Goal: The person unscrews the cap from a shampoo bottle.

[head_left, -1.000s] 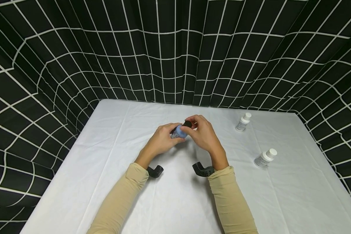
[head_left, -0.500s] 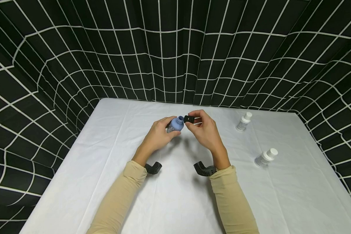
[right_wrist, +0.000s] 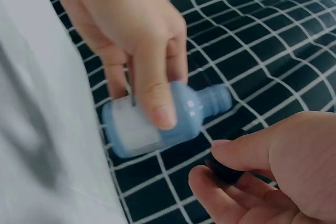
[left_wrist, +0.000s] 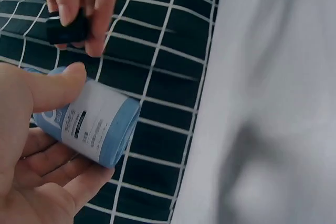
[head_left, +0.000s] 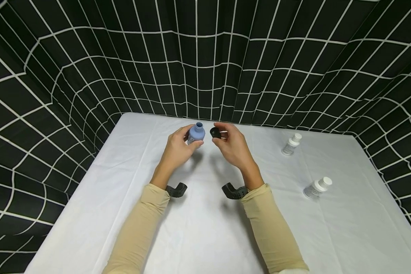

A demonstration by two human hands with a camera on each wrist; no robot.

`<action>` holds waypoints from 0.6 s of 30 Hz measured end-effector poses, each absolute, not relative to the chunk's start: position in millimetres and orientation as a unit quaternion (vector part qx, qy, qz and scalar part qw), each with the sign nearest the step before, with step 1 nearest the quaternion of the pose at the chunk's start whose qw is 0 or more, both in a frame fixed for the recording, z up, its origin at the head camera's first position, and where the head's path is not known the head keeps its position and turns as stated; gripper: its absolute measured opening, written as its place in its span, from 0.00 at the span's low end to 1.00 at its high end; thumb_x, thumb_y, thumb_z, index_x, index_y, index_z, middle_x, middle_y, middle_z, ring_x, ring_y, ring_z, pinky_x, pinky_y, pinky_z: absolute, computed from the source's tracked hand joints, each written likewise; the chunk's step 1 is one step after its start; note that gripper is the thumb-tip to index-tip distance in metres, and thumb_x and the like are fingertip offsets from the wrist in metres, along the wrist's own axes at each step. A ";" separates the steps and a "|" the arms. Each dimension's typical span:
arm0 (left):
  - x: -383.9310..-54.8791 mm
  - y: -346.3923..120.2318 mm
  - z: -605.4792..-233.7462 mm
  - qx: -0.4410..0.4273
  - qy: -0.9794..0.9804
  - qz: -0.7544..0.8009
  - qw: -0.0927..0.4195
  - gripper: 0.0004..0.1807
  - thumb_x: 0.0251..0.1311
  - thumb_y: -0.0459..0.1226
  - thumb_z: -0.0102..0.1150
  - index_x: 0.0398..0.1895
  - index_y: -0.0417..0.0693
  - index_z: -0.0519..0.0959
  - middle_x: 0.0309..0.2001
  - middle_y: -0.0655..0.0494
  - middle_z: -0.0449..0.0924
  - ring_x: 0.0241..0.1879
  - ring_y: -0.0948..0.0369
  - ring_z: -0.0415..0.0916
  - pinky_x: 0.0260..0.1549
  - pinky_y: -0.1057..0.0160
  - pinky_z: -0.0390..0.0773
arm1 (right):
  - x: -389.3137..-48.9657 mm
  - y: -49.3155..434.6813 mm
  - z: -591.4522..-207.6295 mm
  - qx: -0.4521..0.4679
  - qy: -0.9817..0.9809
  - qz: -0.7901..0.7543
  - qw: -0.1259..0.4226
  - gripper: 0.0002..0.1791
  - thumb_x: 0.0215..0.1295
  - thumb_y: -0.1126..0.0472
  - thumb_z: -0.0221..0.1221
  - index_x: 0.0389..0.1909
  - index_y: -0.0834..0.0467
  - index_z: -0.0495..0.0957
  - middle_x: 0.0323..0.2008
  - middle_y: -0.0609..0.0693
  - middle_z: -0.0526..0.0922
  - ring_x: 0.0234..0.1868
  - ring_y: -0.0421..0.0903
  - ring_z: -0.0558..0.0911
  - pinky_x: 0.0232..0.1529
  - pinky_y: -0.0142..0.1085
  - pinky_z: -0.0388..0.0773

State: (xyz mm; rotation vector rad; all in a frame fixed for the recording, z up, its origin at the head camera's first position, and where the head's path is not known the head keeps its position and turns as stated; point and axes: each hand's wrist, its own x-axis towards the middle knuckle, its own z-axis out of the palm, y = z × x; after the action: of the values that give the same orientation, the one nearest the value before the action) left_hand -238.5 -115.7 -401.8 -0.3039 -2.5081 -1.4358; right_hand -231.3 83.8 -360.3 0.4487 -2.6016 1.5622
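My left hand (head_left: 178, 149) grips a small blue bottle (head_left: 196, 133) round its body, above the far middle of the table. The bottle's threaded neck is bare and its mouth faces up. In the left wrist view, a white label with print wraps the bottle (left_wrist: 92, 119). Just to the right, my right hand (head_left: 233, 146) pinches a black cap (head_left: 215, 133) between thumb and fingers, its hollow underside partly showing. A gap separates cap and bottle. In the right wrist view the cap (right_wrist: 224, 170) is mostly covered by my fingers.
Two white bottles with white caps stand at the right: one bottle (head_left: 291, 144) farther back, the other bottle (head_left: 317, 188) nearer. A white cloth covers the table (head_left: 205, 228). Behind it and at both sides hangs a black curtain (head_left: 178, 68) with a white grid.
The black cap has come off the blue bottle's neck. My hands have moved apart and away from me, the left one carrying the bottle, now more upright, the right one the cap.
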 end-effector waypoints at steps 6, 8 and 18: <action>-244.0 -133.1 -400.7 -0.038 -0.842 -0.512 0.164 0.32 0.59 0.41 0.74 0.66 0.44 0.75 0.59 0.44 0.83 0.60 0.50 0.81 0.65 0.51 0.79 | -253.3 62.8 -371.4 0.162 -0.858 0.487 0.018 0.23 0.65 0.68 0.64 0.62 0.61 0.78 0.58 0.60 0.80 0.57 0.56 0.85 0.57 0.45 0.85; -246.1 -138.9 -401.7 -0.013 -0.839 -0.514 0.177 0.33 0.59 0.41 0.74 0.67 0.43 0.74 0.60 0.42 0.82 0.61 0.49 0.81 0.65 0.52 0.79 | -261.4 55.8 -378.1 0.162 -0.864 0.477 0.015 0.23 0.64 0.67 0.65 0.61 0.59 0.79 0.56 0.58 0.83 0.57 0.55 0.85 0.57 0.45 0.84; -256.3 -162.0 -420.4 0.060 -0.841 -0.505 0.183 0.34 0.57 0.39 0.75 0.66 0.40 0.74 0.57 0.38 0.83 0.58 0.48 0.81 0.61 0.51 0.81 | -286.8 22.8 -420.1 0.135 -0.893 0.425 -0.055 0.23 0.61 0.62 0.70 0.56 0.60 0.79 0.49 0.56 0.86 0.50 0.50 0.85 0.54 0.41 0.81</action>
State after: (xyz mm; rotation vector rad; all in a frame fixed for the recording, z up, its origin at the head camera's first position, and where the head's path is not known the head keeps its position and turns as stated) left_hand -256.3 -162.0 -420.4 0.1701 -2.3733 -1.4256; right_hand -286.8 22.8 -420.1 0.4386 -2.9099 1.3850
